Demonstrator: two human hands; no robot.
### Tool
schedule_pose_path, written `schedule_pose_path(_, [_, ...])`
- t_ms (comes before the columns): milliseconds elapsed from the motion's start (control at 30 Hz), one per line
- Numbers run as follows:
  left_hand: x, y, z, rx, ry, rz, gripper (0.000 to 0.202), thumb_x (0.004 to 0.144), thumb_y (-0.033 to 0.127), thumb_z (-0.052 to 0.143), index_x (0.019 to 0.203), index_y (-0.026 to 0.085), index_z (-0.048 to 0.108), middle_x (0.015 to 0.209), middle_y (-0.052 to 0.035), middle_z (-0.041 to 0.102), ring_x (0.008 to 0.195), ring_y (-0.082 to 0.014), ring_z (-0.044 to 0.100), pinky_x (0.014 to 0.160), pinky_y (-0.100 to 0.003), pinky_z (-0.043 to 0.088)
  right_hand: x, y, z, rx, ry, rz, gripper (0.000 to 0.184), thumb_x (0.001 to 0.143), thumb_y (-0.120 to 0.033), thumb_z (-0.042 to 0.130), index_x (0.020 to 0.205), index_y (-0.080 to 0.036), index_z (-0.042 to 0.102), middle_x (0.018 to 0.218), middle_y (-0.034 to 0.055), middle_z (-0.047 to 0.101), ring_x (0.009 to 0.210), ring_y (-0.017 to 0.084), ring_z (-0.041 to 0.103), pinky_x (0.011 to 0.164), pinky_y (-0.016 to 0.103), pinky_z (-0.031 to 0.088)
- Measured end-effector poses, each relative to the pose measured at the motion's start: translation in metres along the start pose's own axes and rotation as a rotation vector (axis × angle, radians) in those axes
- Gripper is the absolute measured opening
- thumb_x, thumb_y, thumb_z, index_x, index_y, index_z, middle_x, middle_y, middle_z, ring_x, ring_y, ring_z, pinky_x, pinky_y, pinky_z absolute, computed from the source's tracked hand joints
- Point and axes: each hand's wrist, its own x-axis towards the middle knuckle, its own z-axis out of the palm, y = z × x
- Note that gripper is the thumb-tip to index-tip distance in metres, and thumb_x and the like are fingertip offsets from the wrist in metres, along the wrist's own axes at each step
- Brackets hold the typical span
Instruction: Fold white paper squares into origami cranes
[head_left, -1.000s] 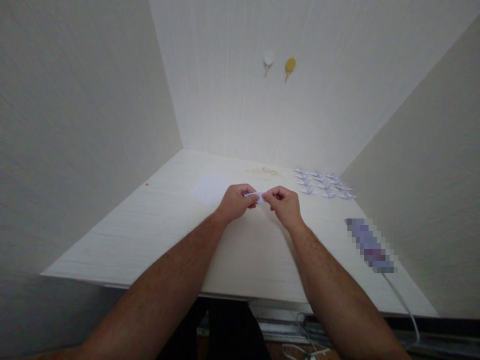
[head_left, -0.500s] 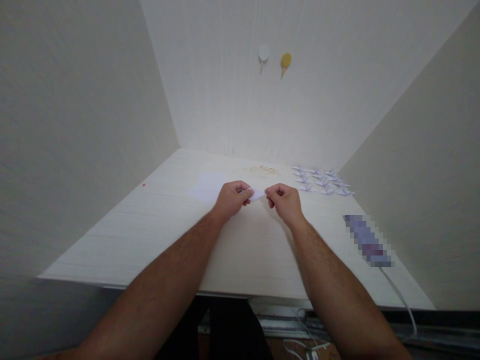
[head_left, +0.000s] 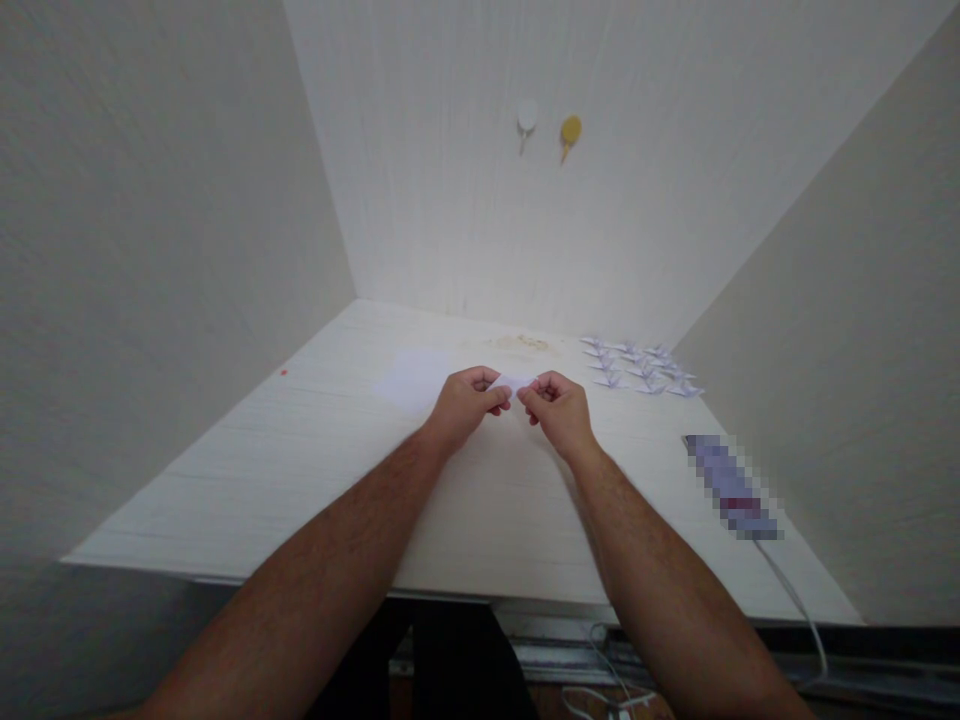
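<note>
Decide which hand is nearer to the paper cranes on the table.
Right. The right hand sits just left of the cranes and closer to the person. The left hand is further left, beyond the right one. Both pinch a small paper.

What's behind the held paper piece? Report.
Behind-left of the paper piece, pinched by left hand and right hand, lies a flat sheet; the left hand covers its near corner.

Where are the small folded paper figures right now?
In the head view, the folded paper figures lie in rows at the far right of the table, near the wall, just beyond the right hand.
</note>
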Motion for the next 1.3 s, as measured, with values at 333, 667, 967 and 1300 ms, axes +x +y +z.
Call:
schedule_pose_path(333, [-0.0013, 0.0021, 0.0047, -0.101, -0.019, -0.021, 0.029, 0.061, 0.026, 0.079, 0.081, 0.012, 0.063, 0.067, -0.0030, 0.068, 0.056, -0.0113, 0.061, 0.057, -0.024, 0.048, 0.0002, -0.0035, -0.0022, 0.081, 0.006, 0.022, 0.027, 0.074, -0.038, 0.064, 0.058, -0.018, 0.056, 0.048, -0.0017, 0.056, 0.040, 0.009, 0.047, 0.041, 0.023, 0.038])
schedule_pose_path(667, [-0.0004, -0.0024, 0.0004, -0.113, -0.035, 0.007, 0.029, 0.062, 0.023, 0.077, 0.086, 0.012, 0.064, 0.067, -0.0019, 0.067, 0.055, -0.0106, 0.060, 0.055, -0.023, 0.047, 0.0025, -0.0029, -0.0042, 0.161, 0.105, -0.025, 0.014, 0.067, -0.025, 0.068, 0.076, -0.017, 0.063, 0.051, -0.0037, 0.059, 0.042, 0.009, 0.050, 0.040, 0.020, 0.042])
schedule_pose_path(967, [-0.0013, 0.0002, 0.0010, -0.086, -0.023, 0.044, 0.030, 0.064, 0.024, 0.077, 0.088, 0.013, 0.064, 0.061, 0.0008, 0.064, 0.053, -0.0113, 0.059, 0.054, -0.024, 0.047, 0.0026, -0.0030, -0.0049, 0.167, 0.083, -0.077, 0.017, 0.065, -0.024, 0.070, 0.080, -0.017, 0.064, 0.059, -0.0018, 0.064, 0.048, 0.010, 0.055, 0.041, 0.021, 0.045])
schedule_pose_path(1300, [-0.0030, 0.0028, 0.0012, -0.035, -0.088, 0.074, 0.027, 0.064, 0.026, 0.077, 0.084, 0.014, 0.063, 0.064, -0.0001, 0.066, 0.055, -0.0111, 0.060, 0.057, -0.025, 0.047, 0.0037, -0.0019, -0.0037, 0.149, 0.132, -0.107, 0.010, 0.065, -0.020, 0.066, 0.075, -0.018, 0.063, 0.054, -0.0035, 0.062, 0.046, 0.010, 0.055, 0.044, 0.022, 0.044])
